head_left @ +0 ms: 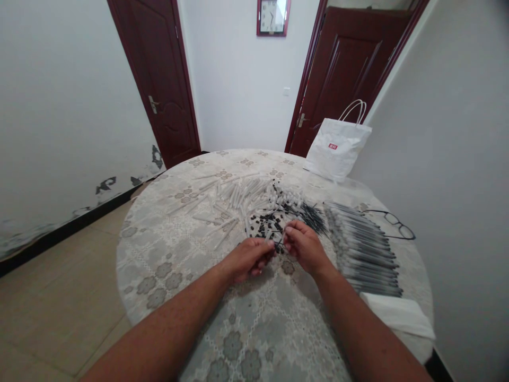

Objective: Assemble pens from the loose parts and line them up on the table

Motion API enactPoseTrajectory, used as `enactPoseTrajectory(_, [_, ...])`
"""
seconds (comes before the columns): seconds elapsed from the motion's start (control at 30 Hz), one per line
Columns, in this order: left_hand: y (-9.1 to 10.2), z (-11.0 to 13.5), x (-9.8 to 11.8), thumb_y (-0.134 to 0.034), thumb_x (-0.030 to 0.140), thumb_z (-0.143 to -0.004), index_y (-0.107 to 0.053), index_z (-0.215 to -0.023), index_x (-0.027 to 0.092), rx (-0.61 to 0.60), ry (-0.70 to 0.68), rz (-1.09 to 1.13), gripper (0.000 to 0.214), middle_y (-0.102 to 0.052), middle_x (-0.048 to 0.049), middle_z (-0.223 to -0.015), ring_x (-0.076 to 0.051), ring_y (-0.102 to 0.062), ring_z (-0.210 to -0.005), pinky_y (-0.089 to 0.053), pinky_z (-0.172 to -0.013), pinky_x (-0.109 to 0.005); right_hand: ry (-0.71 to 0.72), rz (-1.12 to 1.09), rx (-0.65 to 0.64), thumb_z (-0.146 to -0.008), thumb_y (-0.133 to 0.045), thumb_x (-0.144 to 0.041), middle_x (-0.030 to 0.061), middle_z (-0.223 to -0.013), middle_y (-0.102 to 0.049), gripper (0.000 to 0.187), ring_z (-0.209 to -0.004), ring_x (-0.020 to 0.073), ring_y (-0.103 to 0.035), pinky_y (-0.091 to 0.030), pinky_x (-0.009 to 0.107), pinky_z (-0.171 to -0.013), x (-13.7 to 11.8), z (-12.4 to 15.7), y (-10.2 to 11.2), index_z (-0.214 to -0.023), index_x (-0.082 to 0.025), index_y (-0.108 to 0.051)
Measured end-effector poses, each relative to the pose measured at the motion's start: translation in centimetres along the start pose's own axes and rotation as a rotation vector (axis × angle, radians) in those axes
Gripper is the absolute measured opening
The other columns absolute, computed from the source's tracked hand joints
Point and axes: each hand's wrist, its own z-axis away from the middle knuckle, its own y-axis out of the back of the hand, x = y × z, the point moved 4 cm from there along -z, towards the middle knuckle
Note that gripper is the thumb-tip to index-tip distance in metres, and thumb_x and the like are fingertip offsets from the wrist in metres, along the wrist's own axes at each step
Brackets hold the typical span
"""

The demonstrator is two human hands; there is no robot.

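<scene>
Close together over the near edge of a pile of pen parts are my two hands. My left hand (251, 260) is closed, thumb against forefinger, and a short thin dark piece shows at its fingertips. Just to its right, my right hand (305, 246) is pinched too; its fingers hide most of whatever is in them. Beneath and beyond lie small black caps (265, 222), clear pen barrels (242, 192), small whitish parts (292, 198) and a bundle of thin dark refills (313, 216). Right of my right hand, pens (368, 249) lie side by side in a long row.
A patterned cloth covers the round table (159, 254). Eyeglasses (397, 227) rest beyond the pen row, and a folded white cloth or paper (400, 318) lies at the near right. A white paper bag (337, 148) stands at the back right, near the wall.
</scene>
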Motion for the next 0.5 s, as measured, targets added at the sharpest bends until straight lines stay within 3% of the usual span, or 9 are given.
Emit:
enactPoseTrajectory(0.1, [1.7, -0.5, 1.1, -0.064, 0.058, -0.082, -0.068, -0.084, 0.012, 0.202, -0.173, 0.217, 0.046, -0.057, -0.0018, -0.068, -0.009, -0.051, -0.052, -0.041, -0.045, -0.021, 0.043, -0.157, 0.107, -0.074, -0.072, -0.037, -0.0052, -0.065, -0.06, 0.026, -0.045, 0.0076, -0.049, -0.028, 0.016, -0.035, -0.3, -0.5, 1.4, -0.087, -0.022, -0.055])
enactPoseTrajectory(0.2, [3.5, -0.3, 2.2, -0.063, 0.06, -0.083, -0.067, -0.089, 0.013, 0.355, -0.306, 0.32, 0.047, -0.047, 0.0037, -0.062, -0.006, -0.043, -0.046, -0.035, -0.04, -0.017, 0.073, -0.213, 0.168, -0.071, -0.074, -0.036, -0.0052, -0.066, -0.061, 0.029, -0.045, 0.0071, -0.05, -0.028, 0.015, -0.034, -0.4, -0.9, 2.4, -0.088, -0.022, -0.055])
enactPoseTrajectory(0.27, [4.1, -0.1, 2.6, -0.062, 0.062, -0.084, -0.065, -0.091, 0.015, 0.376, -0.351, 0.358, 0.047, -0.035, 0.0078, -0.056, -0.004, -0.031, -0.039, -0.024, -0.034, -0.016, 0.09, -0.211, 0.184, -0.071, -0.074, -0.037, -0.0048, -0.067, -0.061, 0.029, -0.045, 0.0071, -0.05, -0.028, 0.015, -0.034, -0.4, -1.0, 2.6, -0.087, -0.022, -0.055])
enactPoseTrajectory(0.33, [4.3, 0.1, 2.9, -0.063, 0.062, -0.084, -0.062, -0.092, 0.016, 0.391, -0.402, 0.399, 0.046, -0.034, 0.0089, -0.056, -0.003, -0.029, -0.038, -0.024, -0.034, -0.015, 0.105, -0.198, 0.188, -0.072, -0.074, -0.037, -0.0043, -0.068, -0.062, 0.029, -0.045, 0.007, -0.051, -0.029, 0.015, -0.034, -0.3, -1.0, 2.4, -0.087, -0.022, -0.054])
enactPoseTrajectory(0.5, [3.9, 0.1, 2.8, -0.07, 0.054, -0.081, -0.058, -0.094, 0.017, 0.44, -0.443, 0.443, 0.041, -0.058, 0.0022, -0.068, -0.011, -0.061, -0.057, -0.054, -0.053, -0.023, 0.159, -0.2, 0.216, -0.074, -0.074, -0.036, -0.004, -0.068, -0.063, 0.027, -0.045, 0.0067, -0.05, -0.03, 0.015, -0.035, -0.5, -0.7, 1.9, -0.086, -0.022, -0.055])
